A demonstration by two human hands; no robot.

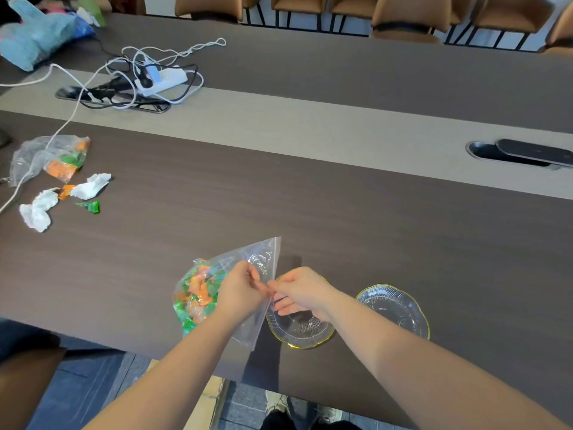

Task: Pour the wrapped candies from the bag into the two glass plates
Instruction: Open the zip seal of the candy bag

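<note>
Two bare forearms reach in from below, no sleeves, no watch or rings showing on the left hand point(240, 291) or right hand point(302, 293); light sneakers point(276, 405) peek out under the table edge.

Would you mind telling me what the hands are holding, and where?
Both hands, left and right, pinch the candy bag at its zip-seal edge.

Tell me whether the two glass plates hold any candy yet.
Both empty: the left plate and right plate show only clear ribbed glass. The candies sit inside the bag.
</note>
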